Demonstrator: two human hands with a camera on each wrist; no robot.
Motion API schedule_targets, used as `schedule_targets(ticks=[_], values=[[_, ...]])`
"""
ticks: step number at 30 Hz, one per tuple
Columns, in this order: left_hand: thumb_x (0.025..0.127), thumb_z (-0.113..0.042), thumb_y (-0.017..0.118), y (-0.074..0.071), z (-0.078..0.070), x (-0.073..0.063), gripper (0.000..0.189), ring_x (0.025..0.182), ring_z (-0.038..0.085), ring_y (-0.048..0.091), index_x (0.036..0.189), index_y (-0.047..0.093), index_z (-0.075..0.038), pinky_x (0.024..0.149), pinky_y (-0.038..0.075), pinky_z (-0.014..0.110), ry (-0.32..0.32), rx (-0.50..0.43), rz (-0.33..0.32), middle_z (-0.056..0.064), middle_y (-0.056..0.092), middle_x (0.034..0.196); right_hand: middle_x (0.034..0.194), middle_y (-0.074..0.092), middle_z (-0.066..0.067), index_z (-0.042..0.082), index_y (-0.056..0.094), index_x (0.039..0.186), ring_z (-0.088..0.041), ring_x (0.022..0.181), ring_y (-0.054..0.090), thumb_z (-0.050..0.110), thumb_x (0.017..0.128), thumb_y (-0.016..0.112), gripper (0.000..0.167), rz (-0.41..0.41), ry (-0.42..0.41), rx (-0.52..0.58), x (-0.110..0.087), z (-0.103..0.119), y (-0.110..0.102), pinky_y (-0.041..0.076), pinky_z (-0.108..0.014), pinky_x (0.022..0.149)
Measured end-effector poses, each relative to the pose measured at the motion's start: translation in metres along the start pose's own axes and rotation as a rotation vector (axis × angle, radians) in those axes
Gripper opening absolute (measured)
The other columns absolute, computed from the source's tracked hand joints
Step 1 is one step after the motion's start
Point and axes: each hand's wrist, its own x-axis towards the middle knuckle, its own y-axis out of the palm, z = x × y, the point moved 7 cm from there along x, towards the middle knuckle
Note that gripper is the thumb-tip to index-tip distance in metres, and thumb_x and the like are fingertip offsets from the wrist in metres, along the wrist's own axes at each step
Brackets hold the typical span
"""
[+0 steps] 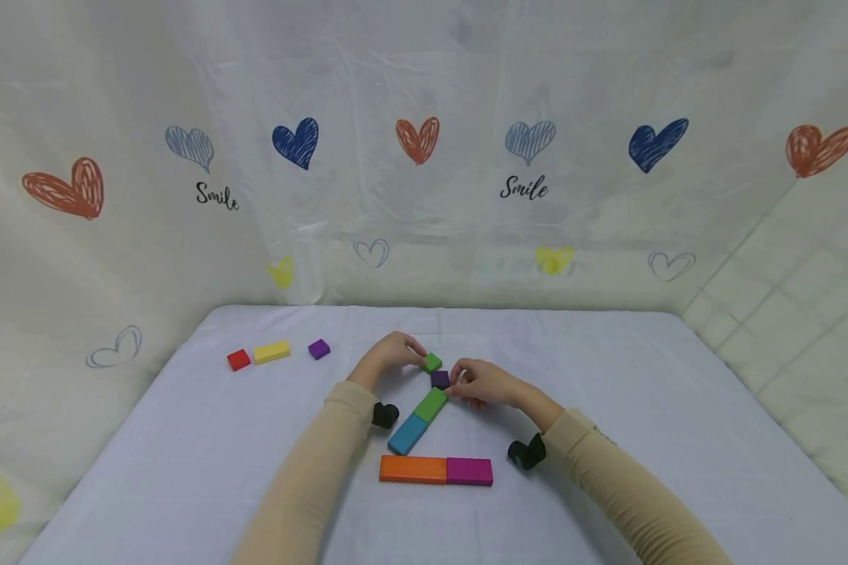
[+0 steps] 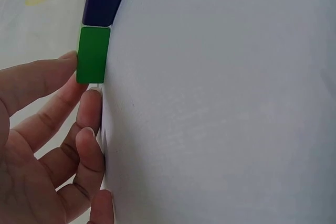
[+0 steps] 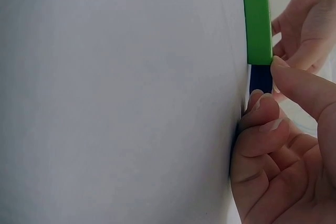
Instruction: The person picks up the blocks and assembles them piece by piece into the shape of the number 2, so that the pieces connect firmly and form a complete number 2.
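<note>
My left hand [image 1: 394, 351] pinches a small green block [image 1: 433, 362] by its far end; thumb and index finger touch it in the left wrist view. That block meets a dark purple block [image 1: 440, 380], which my right hand [image 1: 490, 382] holds between thumb and fingertips. The right thumb tip also lies by the corner of a longer green block [image 3: 258, 24]. This green block continues into a blue block [image 1: 407, 434], forming a slanted row. Part of the purple block is hidden behind the right fingers in the right wrist view.
Nearer the front, an orange block [image 1: 413, 469] and a magenta block [image 1: 469, 472] lie end to end. At the back left are a red block [image 1: 238, 360], a yellow block [image 1: 272, 351] and a purple block [image 1: 319, 349]. A white cloth [image 1: 219, 471] covers the table.
</note>
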Motion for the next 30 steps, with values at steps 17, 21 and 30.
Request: schedule_targets(ticks=[17, 21, 30], values=[[0.093, -0.021, 0.073, -0.0005, -0.0026, -0.0022, 0.02, 0.109, 0.023, 0.057, 0.109, 0.078, -0.009, 0.099, 0.045, 0.041, 0.034, 0.011, -0.01, 0.008, 0.067, 0.124, 0.076, 0.058, -0.003, 0.008, 0.059, 0.106, -0.015, 0.059, 0.051, 0.024, 0.099, 0.07, 0.021, 0.007, -0.003, 0.01, -0.0006, 0.0003, -0.0002, 0.043, -0.026, 0.056], [0.093, -0.021, 0.074, -0.0002, -0.0034, -0.0038, 0.021, 0.11, 0.023, 0.057, 0.109, 0.078, -0.009, 0.099, 0.045, 0.042, 0.04, 0.013, -0.009, 0.009, 0.067, 0.125, 0.075, 0.057, -0.003, 0.007, 0.059, 0.106, -0.015, 0.059, 0.051, 0.024, 0.099, 0.07, 0.021, 0.007, -0.01, 0.011, -0.0008, 0.0006, 0.0002, 0.043, -0.026, 0.056], [0.094, -0.021, 0.073, 0.0, -0.0032, -0.0027, 0.02, 0.109, 0.023, 0.056, 0.109, 0.078, -0.009, 0.099, 0.045, 0.042, 0.031, 0.006, -0.008, 0.009, 0.067, 0.125, 0.072, 0.056, -0.003, 0.008, 0.059, 0.106, -0.015, 0.058, 0.051, 0.024, 0.099, 0.07, 0.021, 0.005, -0.01, 0.013, -0.002, 0.0013, -0.0002, 0.043, -0.026, 0.056]])
